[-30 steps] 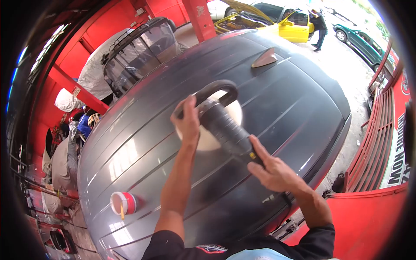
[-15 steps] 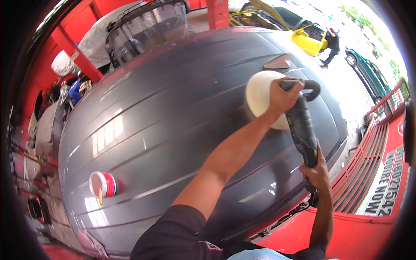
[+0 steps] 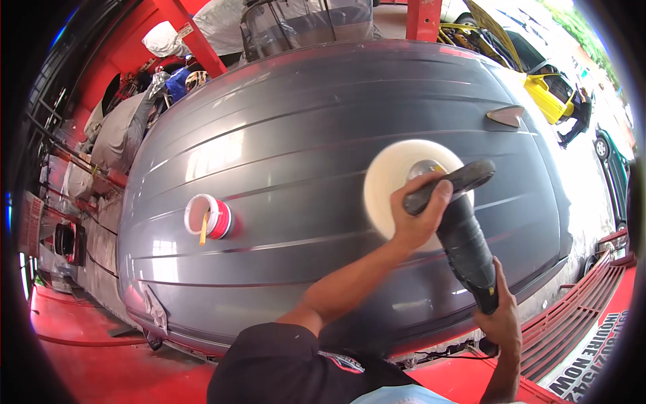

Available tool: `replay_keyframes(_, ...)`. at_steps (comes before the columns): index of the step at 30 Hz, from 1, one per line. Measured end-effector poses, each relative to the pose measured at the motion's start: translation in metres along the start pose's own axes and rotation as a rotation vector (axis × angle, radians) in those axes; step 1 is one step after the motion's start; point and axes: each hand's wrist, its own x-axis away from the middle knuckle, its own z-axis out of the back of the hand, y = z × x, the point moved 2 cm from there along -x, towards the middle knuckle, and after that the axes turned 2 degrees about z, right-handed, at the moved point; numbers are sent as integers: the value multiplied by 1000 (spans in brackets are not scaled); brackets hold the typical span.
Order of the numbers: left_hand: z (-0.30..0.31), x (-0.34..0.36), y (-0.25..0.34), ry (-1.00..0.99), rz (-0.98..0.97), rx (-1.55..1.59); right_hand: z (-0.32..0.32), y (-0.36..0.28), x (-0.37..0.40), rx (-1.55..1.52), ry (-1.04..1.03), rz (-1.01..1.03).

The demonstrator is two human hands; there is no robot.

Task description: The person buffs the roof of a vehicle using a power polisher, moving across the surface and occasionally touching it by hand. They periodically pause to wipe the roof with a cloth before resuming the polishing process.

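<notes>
A black rotary polisher (image 3: 467, 246) lies across the dark grey car roof (image 3: 303, 175), its round white pad (image 3: 383, 188) flat against the panel and blurred as if spinning. Wrapped round the polisher's front handle is my left hand (image 3: 418, 214). Lower down, my right hand (image 3: 499, 322) grips the rear end of the body; some of its fingers are hidden beneath. A brown shark-fin antenna (image 3: 506, 116) rises from the roof beyond the pad. To the left stands a red and white tub (image 3: 219, 217) with a yellow stick (image 3: 204, 227) in it.
A crumpled cloth (image 3: 155, 310) rests at the roof's near left corner. A red post (image 3: 423, 20) stands behind the car. At the far right are a yellow car (image 3: 548, 97) and a person in dark clothes (image 3: 580, 118). Red slatted metalwork (image 3: 572, 313) borders the near right.
My view has shifted, so the roof and tub sit differently in it. The polisher has moved nearer to me, away from the antenna. Both hands keep their hold.
</notes>
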Motion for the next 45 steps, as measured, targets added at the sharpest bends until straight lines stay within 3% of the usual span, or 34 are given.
replay_keyframes(4,56,5,28,62,-4,-1,-29,-27,-6,55,-62,133)
replay_keyframes(6,84,2,31,144,-294,-192,-47,-42,-11,72,-68,104)
replay_keyframes(8,130,7,17,225,-226,-213,-69,-46,-16,29,-127,263)
replay_keyframes(10,175,4,16,213,-534,-549,-81,-64,-16,29,-196,237)
replay_keyframes(12,182,15,41,327,-136,-53,-92,-73,-15,23,-266,210)
replay_keyframes(14,192,16,52,377,-202,-91,-107,-76,-18,18,-325,349)
replay_keyframes(18,199,11,56,293,-224,-108,-120,-69,-20,-30,-335,375)
replay_keyframes(22,154,1,43,283,-185,-123,-99,-57,-14,-43,-220,329)
replay_keyframes(24,132,-8,23,61,-233,-32,-84,-47,-12,-43,-169,297)
replay_keyframes(26,106,-17,-5,36,-239,-56,-70,-29,-11,-64,-54,179)
replay_keyframes(35,-41,-51,-46,-250,64,38,-26,31,-28,-170,261,-8)
replay_keyframes(36,-58,-55,-54,-250,-17,72,-22,31,-32,-163,255,2)
replay_keyframes(37,-72,-56,-62,-255,67,121,-18,32,-33,-176,309,-30)
replay_keyframes(40,-120,-70,-97,-284,42,265,-8,46,-39,-107,378,-69)
replay_keyframes(42,-151,-76,-97,-302,42,277,1,57,-46,-56,531,-18)
replay_keyframes(45,-196,-86,-121,-337,163,270,21,65,-50,-52,538,-39)
